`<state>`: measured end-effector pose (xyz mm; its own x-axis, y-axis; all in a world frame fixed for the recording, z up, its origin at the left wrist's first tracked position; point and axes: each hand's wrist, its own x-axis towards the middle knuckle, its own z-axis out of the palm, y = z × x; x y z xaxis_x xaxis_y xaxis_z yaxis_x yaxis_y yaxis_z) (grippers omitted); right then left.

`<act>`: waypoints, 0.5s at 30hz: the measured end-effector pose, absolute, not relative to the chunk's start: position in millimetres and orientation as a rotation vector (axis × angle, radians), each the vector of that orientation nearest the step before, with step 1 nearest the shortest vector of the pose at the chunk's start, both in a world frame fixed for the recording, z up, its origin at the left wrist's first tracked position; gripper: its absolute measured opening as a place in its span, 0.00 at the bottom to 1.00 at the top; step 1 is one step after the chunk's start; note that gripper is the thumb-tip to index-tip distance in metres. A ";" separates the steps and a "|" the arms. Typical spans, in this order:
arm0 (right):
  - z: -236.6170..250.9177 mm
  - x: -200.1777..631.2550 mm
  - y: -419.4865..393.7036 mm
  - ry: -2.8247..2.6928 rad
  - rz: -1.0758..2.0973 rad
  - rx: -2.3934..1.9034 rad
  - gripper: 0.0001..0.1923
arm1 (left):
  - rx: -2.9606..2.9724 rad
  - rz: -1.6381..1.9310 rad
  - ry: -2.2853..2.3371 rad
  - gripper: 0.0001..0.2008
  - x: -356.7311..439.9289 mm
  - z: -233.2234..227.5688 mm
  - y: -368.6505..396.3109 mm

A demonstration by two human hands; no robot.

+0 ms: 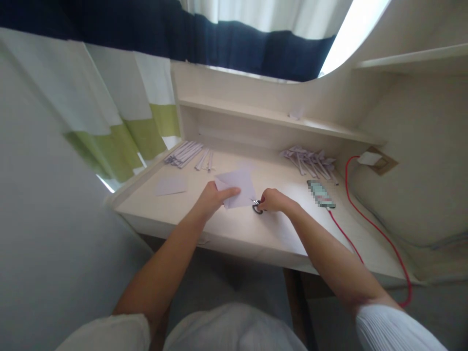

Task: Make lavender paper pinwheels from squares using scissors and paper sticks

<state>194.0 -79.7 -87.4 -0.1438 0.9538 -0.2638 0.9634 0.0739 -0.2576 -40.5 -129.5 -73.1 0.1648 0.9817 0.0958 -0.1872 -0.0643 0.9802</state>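
Note:
My left hand (215, 198) pinches a square sheet of pale lilac paper (244, 187) near its left edge, thumb on top. The sheet has a fold or cut line on its left part. In my right hand (273, 200) is a small pair of scissors with dark handles (257, 209). Their blades point left and reach the paper's lower right corner. How far the blades are apart is too small to tell. A flat stack or sheet of similar paper (171, 185) lies on the desk left of my left hand.
Several rolled paper sticks (185, 153) lie at the back left. Folded paper pinwheel-like pieces on sticks (310, 161) are heaped at the back right. A phone (321, 193) with a red cable (347, 236) lies right of my right hand. A shelf (248, 113) runs behind the desk (234, 226).

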 end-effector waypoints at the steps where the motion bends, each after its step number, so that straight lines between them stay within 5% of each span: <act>1: -84.9 194.0 -79.6 2.280 -0.591 2.037 0.08 | 1.219 1.215 0.925 0.23 -40.6 -72.6 -132.7; 8: -89.5 218.5 -104.2 2.335 -0.828 2.091 0.09 | 1.337 1.200 0.936 0.18 -38.8 -49.4 -133.8; 15: -69.6 232.3 -90.6 2.443 -1.098 2.284 0.10 | 1.524 1.370 0.719 0.19 -24.2 35.3 -103.5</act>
<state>232.3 -90.6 -69.6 -0.1169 0.9840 -0.1341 0.7537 0.0000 -0.6573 -24.2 -103.5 35.3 0.2054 0.8842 0.4195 -0.1564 -0.3935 0.9059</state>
